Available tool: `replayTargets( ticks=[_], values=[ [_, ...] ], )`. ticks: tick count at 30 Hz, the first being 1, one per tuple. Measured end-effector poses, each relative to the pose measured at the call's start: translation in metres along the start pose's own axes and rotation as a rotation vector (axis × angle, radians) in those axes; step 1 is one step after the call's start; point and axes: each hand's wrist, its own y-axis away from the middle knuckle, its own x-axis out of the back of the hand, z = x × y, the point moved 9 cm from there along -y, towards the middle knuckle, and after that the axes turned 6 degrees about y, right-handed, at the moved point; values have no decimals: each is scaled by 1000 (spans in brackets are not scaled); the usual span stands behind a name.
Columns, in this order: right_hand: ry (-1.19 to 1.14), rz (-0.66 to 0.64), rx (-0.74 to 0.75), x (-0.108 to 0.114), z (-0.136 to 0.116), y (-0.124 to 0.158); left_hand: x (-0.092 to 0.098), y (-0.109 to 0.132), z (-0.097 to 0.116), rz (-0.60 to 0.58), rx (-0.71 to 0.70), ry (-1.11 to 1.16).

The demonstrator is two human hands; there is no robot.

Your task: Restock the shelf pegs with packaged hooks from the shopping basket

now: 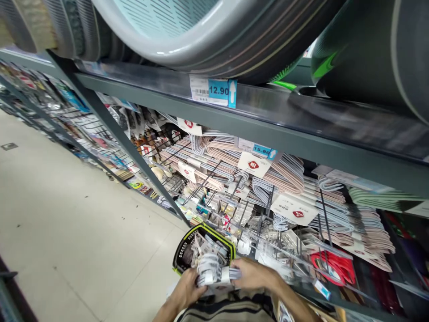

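Note:
Low in the view, in front of my striped top, a bundle of pale grey-white clothes hangers (209,269) with a paper band is held between my hands. My left hand (187,286) grips its left side, thumb towards the middle. Round the right end of the bundle, the fingers of my right hand (250,273) are closed. Just beyond the hangers is a black shopping basket (181,250) with a yellow-green rim, holding pale packaged goods that I cannot name. The hangers overlap the basket's near side; whether they touch it I cannot tell.
Banded pink, grey and blue hangers (288,174) hang on shelf hooks to the right. Above them runs a grey shelf edge (140,100) with a price label (212,91), carrying plastic basins (187,56). A slanting post (124,143) stands left. Pale floor (83,232) stretches along the shelves.

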Motion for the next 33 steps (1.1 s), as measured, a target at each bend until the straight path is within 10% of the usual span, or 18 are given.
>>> replayTargets(
  ticks=[3, 8, 11, 21, 33],
  values=[
    [-108, 74, 113, 46, -9, -20, 7, 18, -18, 65, 129, -12],
    [130, 1067, 51, 161, 9, -40, 28, 57, -26, -3, 200, -4],
    [395, 1263, -55, 178, 24, -59, 44, 73, -28, -7, 264, -70],
    [610, 1171, -379, 209, 52, -91, 23, 75, -17, -102, 330, -57],
    [483, 990, -438, 176, 75, -64, 16, 69, -16, -116, 336, -51]
  ],
)
